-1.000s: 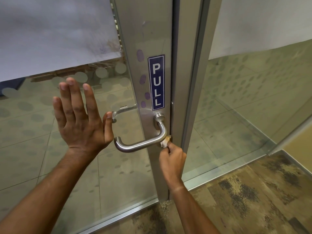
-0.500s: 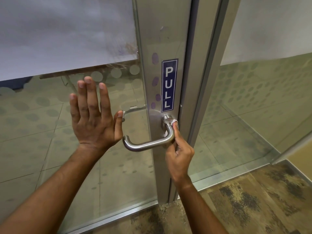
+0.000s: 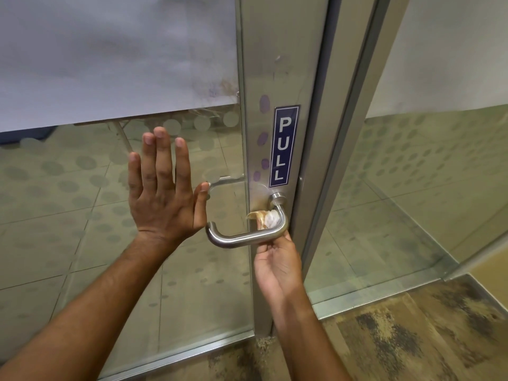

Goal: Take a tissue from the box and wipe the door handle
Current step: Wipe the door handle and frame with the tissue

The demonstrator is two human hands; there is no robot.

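Observation:
A brushed steel lever door handle [image 3: 242, 239] sticks out from the metal stile of a glass door, below a blue PULL sign [image 3: 284, 145]. My right hand [image 3: 277, 266] reaches up from under the handle's bend and pinches a crumpled white tissue [image 3: 270, 219], which shows brownish stains and rests against the inner side of the bend. My left hand [image 3: 165, 193] lies flat against the glass pane left of the handle, fingers spread, holding nothing. The tissue box is not in view.
The glass door [image 3: 110, 243] has frosted dots and a frosted upper band. A metal frame post [image 3: 341, 133] stands right of the stile, with a fixed glass panel [image 3: 412, 202] beyond. Patterned carpet [image 3: 412, 339] covers the floor at my feet.
My right hand dropped from the outer side of the handle's bend to underneath it, and the tissue now sits inside the bend. The left hand stays on the glass.

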